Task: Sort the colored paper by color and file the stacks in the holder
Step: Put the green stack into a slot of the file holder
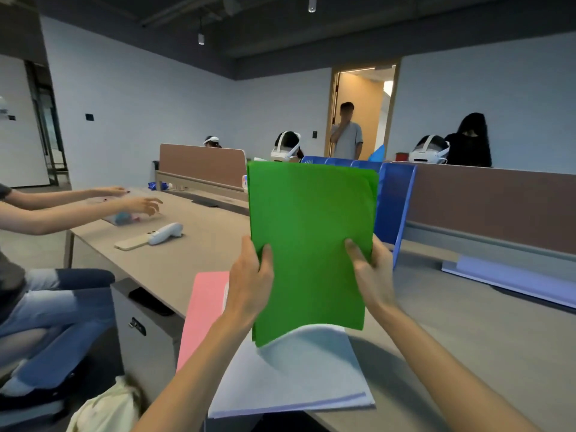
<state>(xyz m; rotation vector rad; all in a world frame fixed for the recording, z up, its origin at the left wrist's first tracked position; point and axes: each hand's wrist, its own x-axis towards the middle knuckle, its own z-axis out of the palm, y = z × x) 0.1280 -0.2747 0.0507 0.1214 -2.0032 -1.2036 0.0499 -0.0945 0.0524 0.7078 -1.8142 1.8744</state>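
Over the grey desk (202, 254), my left hand (249, 275) and right hand (371, 269) pinch the green stack (311, 238) by its side edges, upright before the blue holder (394, 207). I'd square the sheets first, then lower them into one slot.

1. Green stack (311, 244), between left hand (249, 275) and right hand (374, 269): solid green.
2. Pink stack (202, 313), left of left hand: plain pink.
3. Pale blue stack (299, 375), beneath both hands: plain.
4. Holder (394, 207), beyond right hand: blue.

Green stack (310, 244) between both hands
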